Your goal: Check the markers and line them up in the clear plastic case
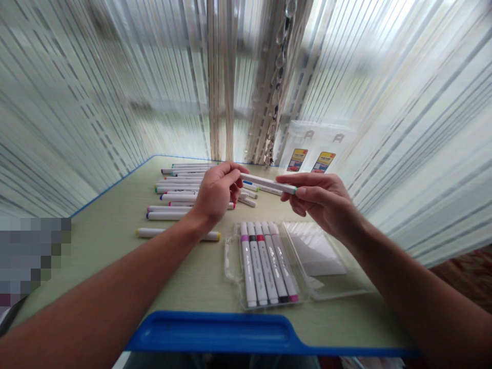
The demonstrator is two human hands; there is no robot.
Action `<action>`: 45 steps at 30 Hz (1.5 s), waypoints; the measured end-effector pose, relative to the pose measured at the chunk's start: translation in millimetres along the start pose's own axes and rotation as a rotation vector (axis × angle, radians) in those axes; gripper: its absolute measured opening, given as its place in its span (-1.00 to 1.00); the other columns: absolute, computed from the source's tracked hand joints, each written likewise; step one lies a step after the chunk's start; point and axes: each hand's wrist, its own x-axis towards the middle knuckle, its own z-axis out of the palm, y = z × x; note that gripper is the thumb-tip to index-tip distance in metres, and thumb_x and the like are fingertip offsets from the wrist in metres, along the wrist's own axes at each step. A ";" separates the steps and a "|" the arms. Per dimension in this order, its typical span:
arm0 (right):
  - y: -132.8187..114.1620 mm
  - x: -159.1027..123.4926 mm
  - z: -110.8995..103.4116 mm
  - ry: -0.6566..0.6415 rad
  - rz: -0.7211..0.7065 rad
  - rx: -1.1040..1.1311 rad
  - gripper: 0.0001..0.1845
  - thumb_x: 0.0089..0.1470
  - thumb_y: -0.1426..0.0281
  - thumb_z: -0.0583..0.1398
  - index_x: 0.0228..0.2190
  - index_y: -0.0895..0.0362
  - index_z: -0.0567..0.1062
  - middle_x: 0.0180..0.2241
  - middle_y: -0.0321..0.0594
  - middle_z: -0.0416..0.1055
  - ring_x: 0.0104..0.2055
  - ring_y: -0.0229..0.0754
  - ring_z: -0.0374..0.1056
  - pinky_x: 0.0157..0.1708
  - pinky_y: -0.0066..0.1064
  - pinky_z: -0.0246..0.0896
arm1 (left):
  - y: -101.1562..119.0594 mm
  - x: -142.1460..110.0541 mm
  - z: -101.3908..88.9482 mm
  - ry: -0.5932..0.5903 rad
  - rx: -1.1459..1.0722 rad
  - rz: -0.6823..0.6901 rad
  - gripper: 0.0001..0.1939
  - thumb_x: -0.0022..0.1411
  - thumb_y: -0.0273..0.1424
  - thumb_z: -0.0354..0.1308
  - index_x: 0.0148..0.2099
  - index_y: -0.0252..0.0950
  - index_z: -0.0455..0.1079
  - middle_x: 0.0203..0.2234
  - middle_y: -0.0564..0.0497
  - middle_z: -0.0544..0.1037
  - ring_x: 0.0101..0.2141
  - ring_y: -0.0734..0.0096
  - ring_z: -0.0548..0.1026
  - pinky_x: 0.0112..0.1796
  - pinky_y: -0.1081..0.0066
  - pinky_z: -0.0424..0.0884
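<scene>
The left hand [220,190] is pinching one end of a white marker [265,181] between thumb and fingers, while the right hand [326,197] is gripping its green-marked end, the thumb pressing in front and the forefinger lying behind. The marker is hanging above the table [103,241], its shaft bridging the gap between the hands and sloping slightly down toward the right fingers. Below, a clear plastic case [228,259] is lying open, five capped markers [265,266] filling one half side by side. More loose markers [165,216] are lying in a row to the left, partly behind the left wrist; a few beyond the hands seem to be lying askew, though the fingers are hiding much of them.
</scene>
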 end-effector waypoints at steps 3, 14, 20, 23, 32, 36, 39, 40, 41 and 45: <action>0.1 -0.1 -0.2 0.012 -0.008 -0.027 -0.71 0.00 0.50 0.29 -0.22 0.07 0.72 -0.47 -0.20 0.58 -0.60 -0.39 0.18 -0.60 -0.45 0.00 | 0.8 -0.7 0.3 -0.002 -0.005 -0.001 -0.88 0.25 -0.50 0.05 -0.29 -0.34 0.42 -0.60 0.13 0.34 -0.69 0.58 0.30 -0.68 0.51 0.21; 1.8 6.7 -0.3 0.218 -0.020 -0.029 -0.84 0.02 0.49 0.27 -0.35 0.19 0.69 -0.55 -0.19 0.54 -0.69 -0.40 0.17 -0.69 -0.47 -0.04 | 0.7 -1.2 1.9 -0.031 -0.003 0.063 -0.91 0.29 -0.43 0.14 -0.26 -0.34 0.44 -0.61 0.14 0.37 -0.69 0.61 0.28 -0.68 0.54 0.21; 1.4 14.2 -3.3 0.377 0.040 0.051 -0.87 0.01 0.50 0.24 -0.40 0.23 0.63 -0.56 -0.18 0.52 -0.70 -0.38 0.19 -0.72 -0.49 -0.01 | 7.3 -8.1 6.1 -0.134 0.006 0.118 -0.85 0.31 -0.42 0.17 -0.13 -0.38 0.48 -0.47 0.04 0.53 -0.65 0.63 0.35 -0.64 0.54 0.29; 2.4 15.9 -5.6 0.410 0.078 0.110 -0.88 0.01 0.49 0.24 -0.40 0.23 0.61 -0.55 -0.20 0.49 -0.69 -0.39 0.18 -0.71 -0.50 0.01 | 10.8 -12.1 7.8 -0.189 -0.012 0.133 -0.79 0.29 -0.43 0.20 -0.05 -0.40 0.49 -0.40 -0.02 0.60 -0.63 0.63 0.38 -0.59 0.54 0.35; 7.4 17.0 -9.7 0.415 0.152 0.207 -0.88 -0.03 0.47 0.27 -0.37 0.22 0.59 -0.56 -0.23 0.45 -0.66 -0.38 0.14 -0.68 -0.48 0.00 | 15.1 -18.5 11.6 -0.247 0.006 0.164 -0.70 0.25 -0.45 0.25 0.03 -0.42 0.52 -0.28 -0.14 0.67 -0.60 0.59 0.43 -0.53 0.48 0.44; 8.7 16.9 -10.0 0.406 0.170 0.219 -0.87 -0.02 0.45 0.27 -0.35 0.22 0.59 -0.55 -0.23 0.45 -0.64 -0.38 0.14 -0.66 -0.49 0.00 | 15.5 -19.1 11.4 -0.283 -0.001 0.174 -0.70 0.23 -0.43 0.29 0.01 -0.41 0.55 -0.29 -0.14 0.68 -0.59 0.58 0.45 -0.52 0.48 0.46; 9.2 17.0 -10.0 0.402 0.178 0.229 -0.86 -0.02 0.45 0.28 -0.34 0.23 0.58 -0.55 -0.24 0.44 -0.65 -0.38 0.14 -0.67 -0.50 0.00 | 15.3 -19.2 11.2 -0.305 -0.006 0.178 -0.70 0.21 -0.43 0.32 -0.01 -0.40 0.56 -0.28 -0.14 0.69 -0.58 0.58 0.46 -0.52 0.49 0.46; 9.3 17.1 -9.9 0.402 0.177 0.231 -0.86 -0.02 0.45 0.28 -0.34 0.23 0.58 -0.55 -0.24 0.43 -0.65 -0.39 0.13 -0.67 -0.50 0.00 | 15.1 -19.1 11.1 -0.306 -0.006 0.180 -0.70 0.20 -0.42 0.33 -0.01 -0.40 0.57 -0.28 -0.14 0.69 -0.58 0.58 0.45 -0.52 0.49 0.46; 9.3 17.1 -9.9 0.402 0.175 0.232 -0.86 -0.02 0.46 0.28 -0.34 0.23 0.58 -0.55 -0.25 0.43 -0.65 -0.39 0.13 -0.67 -0.50 0.00 | 14.8 -18.8 11.0 -0.306 -0.004 0.180 -0.70 0.20 -0.42 0.33 -0.01 -0.40 0.57 -0.28 -0.14 0.69 -0.59 0.59 0.45 -0.52 0.49 0.46; 9.3 17.3 -10.1 0.409 0.147 0.203 -0.87 -0.03 0.45 0.28 -0.36 0.23 0.58 -0.56 -0.24 0.44 -0.66 -0.39 0.14 -0.68 -0.49 0.01 | 13.6 -17.5 10.6 -0.307 -0.003 0.173 -0.70 0.21 -0.41 0.33 -0.02 -0.41 0.56 -0.30 -0.14 0.69 -0.59 0.59 0.46 -0.52 0.50 0.45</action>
